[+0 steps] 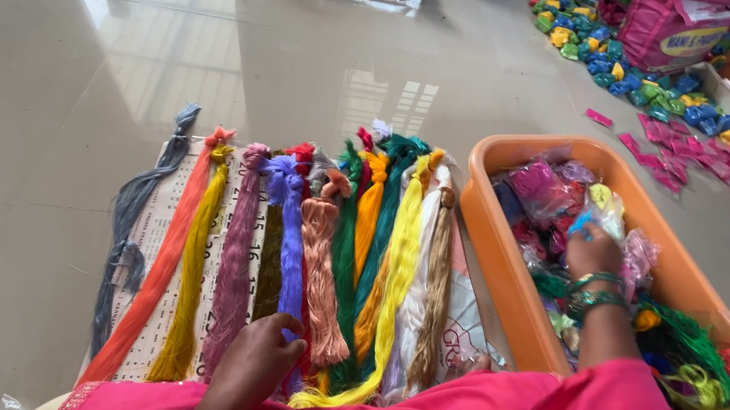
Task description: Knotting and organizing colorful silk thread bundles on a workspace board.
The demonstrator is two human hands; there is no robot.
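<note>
My left hand (256, 351) pins the blue thread skein (291, 233) flat among its neighbours while my right hand (593, 254), fingers closed on a packet, digs carefully through the orange tub (509, 252).

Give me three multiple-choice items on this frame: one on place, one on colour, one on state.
1. Where is the right hand?
A. Inside the orange tub
B. On the thread skeins
C. On the bare floor

2. What colour is the leftmost skein?
A. Yellow
B. Grey
C. Pink

3. How do the thread skeins lie?
A. Heaped in a pile
B. Side by side in a row
C. Wound on spools

Answers: 1 A, the hand reaches among the tub's packets; 2 B, a grey strand lies at the row's left edge; 3 B, they stretch out parallel on printed paper.
</note>
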